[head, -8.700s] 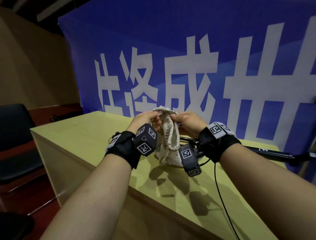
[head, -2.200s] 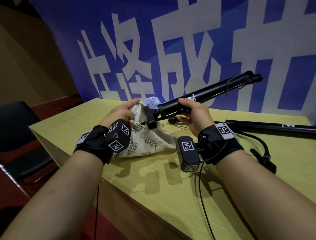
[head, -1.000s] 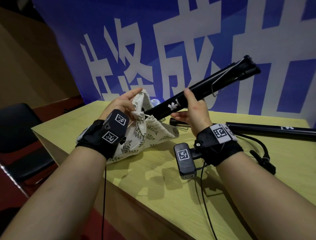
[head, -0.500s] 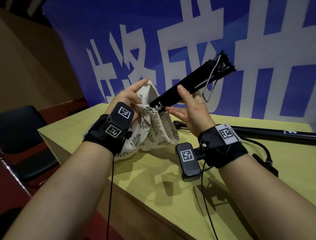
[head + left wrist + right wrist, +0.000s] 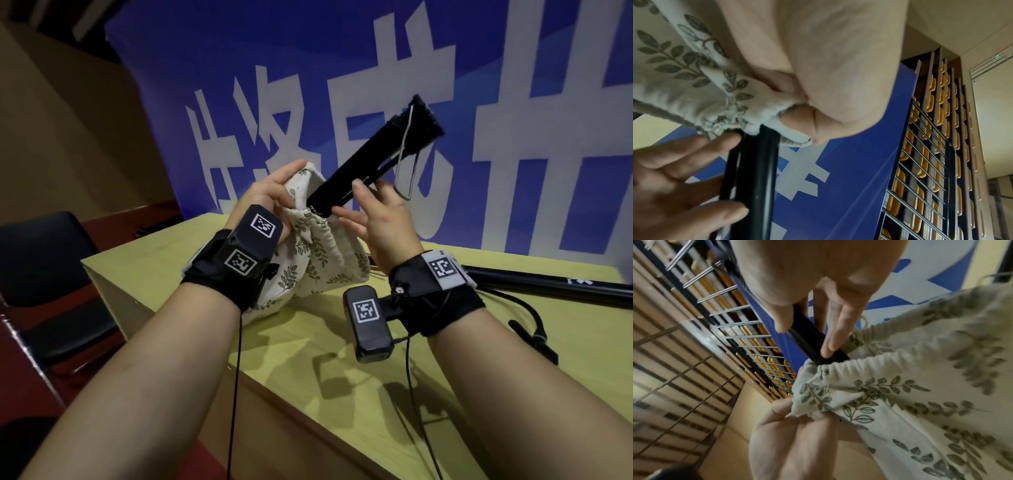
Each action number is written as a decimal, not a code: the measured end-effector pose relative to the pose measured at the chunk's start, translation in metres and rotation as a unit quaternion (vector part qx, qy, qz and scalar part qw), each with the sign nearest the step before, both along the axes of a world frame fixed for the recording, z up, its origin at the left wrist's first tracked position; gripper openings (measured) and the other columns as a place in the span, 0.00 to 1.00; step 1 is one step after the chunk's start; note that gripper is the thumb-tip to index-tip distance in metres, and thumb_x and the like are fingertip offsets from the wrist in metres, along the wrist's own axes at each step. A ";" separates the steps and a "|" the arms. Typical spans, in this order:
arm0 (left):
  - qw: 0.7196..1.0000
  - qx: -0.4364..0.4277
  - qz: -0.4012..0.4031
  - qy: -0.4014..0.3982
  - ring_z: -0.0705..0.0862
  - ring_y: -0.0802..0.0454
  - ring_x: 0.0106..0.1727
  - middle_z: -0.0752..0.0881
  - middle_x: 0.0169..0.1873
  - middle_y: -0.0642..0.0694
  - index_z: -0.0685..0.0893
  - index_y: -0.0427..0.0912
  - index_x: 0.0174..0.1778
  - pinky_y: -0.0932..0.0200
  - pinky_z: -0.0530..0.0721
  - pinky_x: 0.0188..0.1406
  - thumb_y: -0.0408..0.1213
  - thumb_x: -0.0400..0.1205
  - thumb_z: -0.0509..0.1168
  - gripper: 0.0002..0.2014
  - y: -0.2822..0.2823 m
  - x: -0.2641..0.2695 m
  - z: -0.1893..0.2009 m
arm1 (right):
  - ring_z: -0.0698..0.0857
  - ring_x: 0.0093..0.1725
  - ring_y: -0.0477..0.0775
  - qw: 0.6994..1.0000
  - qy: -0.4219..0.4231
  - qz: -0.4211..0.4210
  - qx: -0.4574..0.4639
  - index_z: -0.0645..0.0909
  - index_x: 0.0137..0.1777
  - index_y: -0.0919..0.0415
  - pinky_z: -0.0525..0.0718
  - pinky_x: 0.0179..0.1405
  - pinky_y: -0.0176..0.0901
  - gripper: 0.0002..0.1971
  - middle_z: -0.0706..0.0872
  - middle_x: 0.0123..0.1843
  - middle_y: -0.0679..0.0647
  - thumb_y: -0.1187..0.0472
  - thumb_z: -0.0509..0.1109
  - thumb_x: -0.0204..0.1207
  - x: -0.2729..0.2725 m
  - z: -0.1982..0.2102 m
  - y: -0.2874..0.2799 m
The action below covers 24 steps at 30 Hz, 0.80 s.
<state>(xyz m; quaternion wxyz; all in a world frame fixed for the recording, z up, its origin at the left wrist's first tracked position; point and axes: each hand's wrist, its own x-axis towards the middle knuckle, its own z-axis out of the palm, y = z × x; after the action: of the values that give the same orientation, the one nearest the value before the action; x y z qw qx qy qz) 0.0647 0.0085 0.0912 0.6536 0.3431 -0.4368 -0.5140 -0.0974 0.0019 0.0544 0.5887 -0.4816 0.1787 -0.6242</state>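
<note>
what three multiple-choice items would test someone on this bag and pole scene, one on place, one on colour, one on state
1. Where is the lower end of the black pole?
A. inside the mouth of the cloth bag
B. flat on the table
C. on the chair

2. What colour is the leaf print on the cloth bag?
A. red
B. grey-green
C. yellow

3. What is the left hand doing?
A. pinching the bag's rim
B. lying flat on the table
C. gripping the pole

Answers:
1 A, the pole's end disappears past the gathered rim.
2 B, grey-green sprigs show on the pale cloth in all views.
3 A, the left wrist view shows the thumb and fingers clamped on the hem.
</note>
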 end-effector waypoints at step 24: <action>0.997 0.030 -0.023 -0.061 0.86 0.34 0.56 0.85 0.58 0.28 0.82 0.26 0.60 0.35 0.81 0.63 0.63 0.73 0.65 0.39 0.052 0.011 0.032 | 0.85 0.60 0.55 0.841 0.450 -0.178 -0.243 0.75 0.70 0.48 0.83 0.59 0.51 0.23 0.87 0.61 0.53 0.52 0.73 0.75 0.043 0.023 0.018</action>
<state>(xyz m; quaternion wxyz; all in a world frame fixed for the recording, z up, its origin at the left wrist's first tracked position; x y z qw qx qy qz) 0.0752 0.0607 0.1231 0.6033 0.3834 -0.4680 -0.5196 -0.0542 0.0200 0.0775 0.1865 -0.7968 0.3493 -0.4564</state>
